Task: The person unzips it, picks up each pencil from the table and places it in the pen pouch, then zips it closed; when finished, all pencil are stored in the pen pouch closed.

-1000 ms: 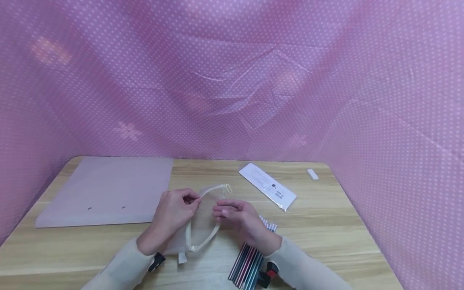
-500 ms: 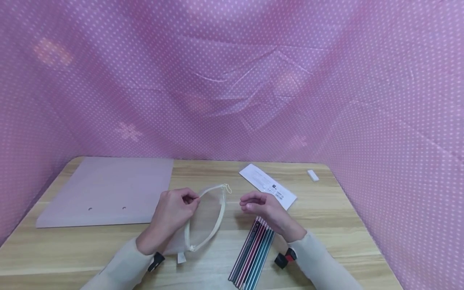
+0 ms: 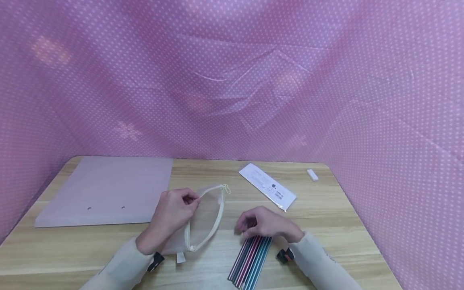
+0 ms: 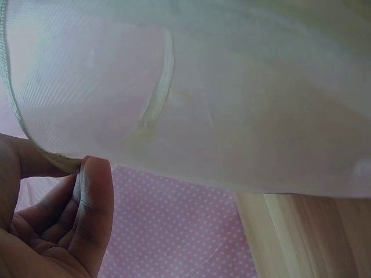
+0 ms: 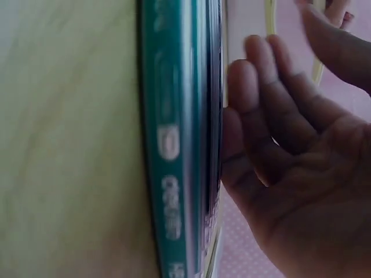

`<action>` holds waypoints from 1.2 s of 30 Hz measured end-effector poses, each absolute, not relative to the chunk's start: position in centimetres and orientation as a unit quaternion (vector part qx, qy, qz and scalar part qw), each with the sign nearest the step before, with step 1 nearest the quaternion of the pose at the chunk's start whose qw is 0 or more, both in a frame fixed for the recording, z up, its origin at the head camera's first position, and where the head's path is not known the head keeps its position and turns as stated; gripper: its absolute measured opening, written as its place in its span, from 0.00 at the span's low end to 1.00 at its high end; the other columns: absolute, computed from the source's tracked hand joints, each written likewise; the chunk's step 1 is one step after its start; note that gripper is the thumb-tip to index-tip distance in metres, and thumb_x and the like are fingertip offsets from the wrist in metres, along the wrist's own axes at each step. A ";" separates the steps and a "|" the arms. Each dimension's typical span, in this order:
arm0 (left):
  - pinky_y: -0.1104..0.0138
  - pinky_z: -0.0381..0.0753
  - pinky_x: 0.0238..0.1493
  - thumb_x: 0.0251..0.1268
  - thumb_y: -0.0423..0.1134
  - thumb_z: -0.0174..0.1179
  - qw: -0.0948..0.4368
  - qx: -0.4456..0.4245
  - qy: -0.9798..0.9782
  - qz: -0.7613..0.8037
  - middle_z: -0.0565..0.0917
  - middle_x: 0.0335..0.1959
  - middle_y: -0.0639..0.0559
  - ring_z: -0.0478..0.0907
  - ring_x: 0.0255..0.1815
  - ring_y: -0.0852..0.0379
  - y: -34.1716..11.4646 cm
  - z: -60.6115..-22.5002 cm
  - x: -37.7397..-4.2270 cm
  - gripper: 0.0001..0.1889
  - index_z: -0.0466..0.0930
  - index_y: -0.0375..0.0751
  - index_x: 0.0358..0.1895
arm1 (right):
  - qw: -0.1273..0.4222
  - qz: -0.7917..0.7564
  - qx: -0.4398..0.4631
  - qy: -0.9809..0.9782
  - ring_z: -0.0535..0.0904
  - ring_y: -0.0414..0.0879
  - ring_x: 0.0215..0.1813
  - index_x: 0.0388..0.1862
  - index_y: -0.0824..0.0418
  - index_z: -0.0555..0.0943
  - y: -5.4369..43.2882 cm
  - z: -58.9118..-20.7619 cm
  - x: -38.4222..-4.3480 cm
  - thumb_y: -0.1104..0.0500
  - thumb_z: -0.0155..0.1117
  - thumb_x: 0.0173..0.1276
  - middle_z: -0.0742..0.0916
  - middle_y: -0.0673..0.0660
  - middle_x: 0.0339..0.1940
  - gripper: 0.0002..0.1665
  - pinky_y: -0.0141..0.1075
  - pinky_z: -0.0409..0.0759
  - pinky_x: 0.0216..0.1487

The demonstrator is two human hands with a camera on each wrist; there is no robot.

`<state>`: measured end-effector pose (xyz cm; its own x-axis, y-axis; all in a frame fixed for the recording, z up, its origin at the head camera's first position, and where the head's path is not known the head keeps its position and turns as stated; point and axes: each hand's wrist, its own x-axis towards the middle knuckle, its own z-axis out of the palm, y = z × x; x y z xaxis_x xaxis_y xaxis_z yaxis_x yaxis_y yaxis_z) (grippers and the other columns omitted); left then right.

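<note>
My left hand (image 3: 175, 211) pinches the rim of a sheer white zip pouch (image 3: 206, 221) between thumb and fingertips. Its mouth gapes toward the right, with a zip-pull cord at the far end. In the left wrist view the see-through pouch (image 4: 243, 110) fills the upper part, its edge held by the fingers (image 4: 95, 202). My right hand (image 3: 266, 222) hovers over the upper end of a row of pencils (image 3: 250, 262), dark, red and teal, hiding that end. The right wrist view shows this hand (image 5: 301, 133) with thumb and fingers apart, beside a teal pencil (image 5: 168, 139).
A pale flat folder-like sheet (image 3: 112, 189) with two holes lies at the left of the wooden table (image 3: 326, 229). Behind the pencils are a white printed packet (image 3: 268, 186) and a small white block (image 3: 312, 175). Pink dotted cloth (image 3: 232, 80) surrounds the table.
My right hand has moved right, away from the pouch mouth, then down over the top of the pencils. The left hand keeps its pinch on the pouch in the same place.
</note>
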<state>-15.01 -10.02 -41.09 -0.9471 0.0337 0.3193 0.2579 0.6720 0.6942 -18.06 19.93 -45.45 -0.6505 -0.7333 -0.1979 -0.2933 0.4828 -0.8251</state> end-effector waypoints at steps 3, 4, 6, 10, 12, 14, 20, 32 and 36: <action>0.73 0.77 0.27 0.56 0.35 0.71 0.144 -0.084 -0.903 -0.395 0.87 0.21 0.56 0.78 0.22 0.65 -10.0 -41.1 -15.0 0.03 0.89 0.47 0.27 | 0.272 -0.363 -0.353 0.818 0.84 0.35 0.40 0.45 0.53 0.87 19.8 -45.6 -17.9 0.61 0.75 0.60 0.91 0.49 0.40 0.14 0.28 0.82 0.46; 0.73 0.77 0.27 0.56 0.35 0.71 0.145 -0.084 -0.903 -0.395 0.87 0.21 0.56 0.78 0.22 0.65 -10.0 -41.2 -15.0 0.03 0.89 0.47 0.27 | 0.269 -0.349 -0.370 0.818 0.84 0.34 0.41 0.45 0.52 0.87 19.8 -45.6 -17.9 0.60 0.75 0.59 0.91 0.48 0.41 0.14 0.28 0.82 0.47; 0.73 0.77 0.27 0.56 0.35 0.71 0.146 -0.085 -0.903 -0.395 0.87 0.21 0.56 0.78 0.22 0.66 -10.0 -41.2 -15.0 0.03 0.89 0.47 0.27 | 0.255 -0.316 -0.410 0.817 0.83 0.33 0.42 0.45 0.51 0.87 19.8 -45.7 -17.8 0.60 0.76 0.58 0.91 0.45 0.42 0.15 0.27 0.81 0.48; 0.74 0.76 0.26 0.56 0.34 0.70 0.140 -0.084 -0.902 -0.399 0.87 0.21 0.56 0.77 0.21 0.66 -10.0 -41.2 -14.9 0.03 0.89 0.46 0.27 | 0.240 -0.265 -0.453 0.817 0.80 0.30 0.46 0.45 0.49 0.87 19.6 -45.7 -17.7 0.63 0.75 0.58 0.89 0.42 0.43 0.17 0.26 0.79 0.52; 0.74 0.76 0.26 0.56 0.34 0.70 0.138 -0.082 -0.902 -0.401 0.87 0.21 0.56 0.77 0.21 0.65 -10.0 -41.2 -14.9 0.03 0.89 0.46 0.28 | 0.236 -0.248 -0.458 0.820 0.78 0.29 0.46 0.44 0.48 0.88 19.5 -45.7 -17.7 0.65 0.74 0.57 0.89 0.41 0.42 0.17 0.25 0.78 0.52; 0.74 0.76 0.26 0.56 0.34 0.70 0.137 -0.081 -0.902 -0.401 0.86 0.21 0.56 0.77 0.21 0.65 -10.0 -41.2 -14.9 0.03 0.89 0.46 0.28 | 0.232 -0.234 -0.462 0.824 0.77 0.29 0.45 0.43 0.48 0.88 19.4 -45.6 -17.7 0.67 0.72 0.57 0.89 0.40 0.41 0.18 0.24 0.76 0.52; 0.74 0.76 0.26 0.56 0.34 0.69 0.136 -0.080 -0.904 -0.398 0.87 0.21 0.56 0.77 0.22 0.66 -10.0 -41.2 -14.9 0.03 0.89 0.46 0.28 | 0.203 -0.210 -0.501 0.815 0.76 0.30 0.47 0.39 0.47 0.89 19.2 -45.6 -17.6 0.69 0.69 0.55 0.89 0.40 0.39 0.18 0.24 0.73 0.54; 0.74 0.76 0.26 0.57 0.34 0.68 0.118 -0.075 -0.903 -0.407 0.86 0.21 0.57 0.77 0.22 0.65 -9.9 -41.0 -14.7 0.02 0.90 0.45 0.30 | 0.207 -0.210 -0.496 0.817 0.75 0.28 0.45 0.37 0.47 0.88 19.3 -45.6 -17.4 0.69 0.69 0.56 0.88 0.38 0.37 0.17 0.23 0.73 0.52; 0.74 0.76 0.26 0.57 0.34 0.68 0.118 -0.072 -0.904 -0.405 0.86 0.21 0.56 0.77 0.21 0.65 -9.9 -40.9 -14.8 0.02 0.90 0.45 0.29 | 0.209 -0.215 -0.489 0.819 0.76 0.28 0.47 0.38 0.46 0.89 19.4 -45.6 -17.4 0.70 0.68 0.57 0.89 0.38 0.39 0.18 0.24 0.74 0.54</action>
